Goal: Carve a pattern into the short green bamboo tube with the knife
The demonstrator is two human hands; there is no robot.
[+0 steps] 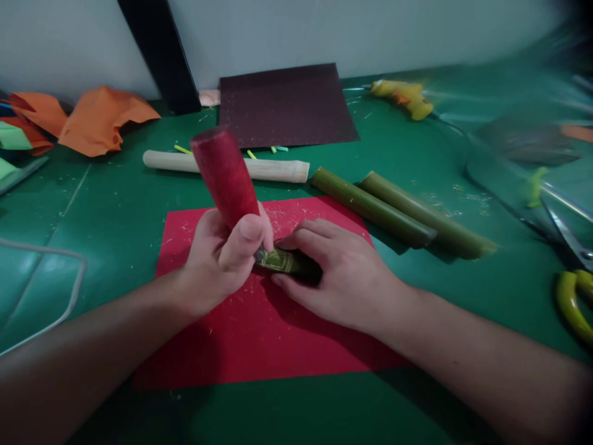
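My left hand [217, 253] is closed round the red handle [225, 176] of a tool, thumb on top; the handle tilts up and away from me and its metal end meets a short green bamboo piece [280, 261]. My right hand [333, 275] presses that piece down, fingers curled over it, on a red sheet [259, 334] strewn with fine shavings. Most of the bamboo piece is hidden under my right hand.
Behind the red sheet lie a pale peeled stick [273, 169] and two green bamboo lengths [403, 213]. A dark sheet [285, 105] and a yellow glue gun [403, 96] sit at the back, orange paper [99, 120] at the left, scissors with yellow-green handles [572, 290] at the right. A white cord [50, 290] loops at the left.
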